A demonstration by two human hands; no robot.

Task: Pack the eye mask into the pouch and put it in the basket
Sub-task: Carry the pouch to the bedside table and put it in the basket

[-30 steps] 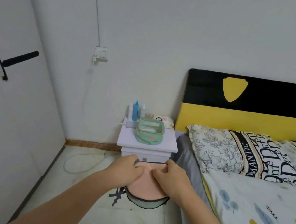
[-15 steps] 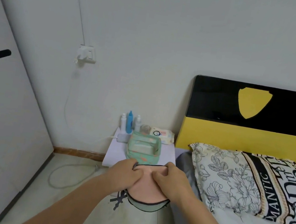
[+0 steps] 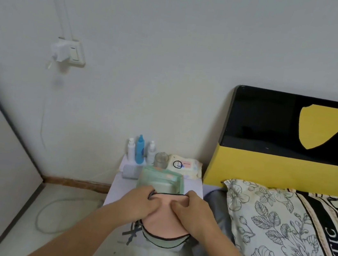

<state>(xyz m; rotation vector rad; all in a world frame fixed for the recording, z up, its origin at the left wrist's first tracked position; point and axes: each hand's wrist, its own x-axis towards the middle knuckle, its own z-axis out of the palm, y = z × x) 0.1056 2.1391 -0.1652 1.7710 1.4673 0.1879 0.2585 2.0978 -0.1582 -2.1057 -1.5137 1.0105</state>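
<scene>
Both hands grasp the pink fabric pouch (image 3: 163,217)
Left hand (image 3: 140,202) and right hand (image 3: 192,213) pinch its rim, half hiding the far green fabric basket (image 3: 162,179).

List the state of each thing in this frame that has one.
Pouch: held by both hands above the nightstand, mouth open.
Basket: on the nightstand, open top.
Left hand: gripping the pouch rim.
Right hand: gripping the pouch rim.
Eye mask: cannot tell.
Charger: plugged in.
</scene>
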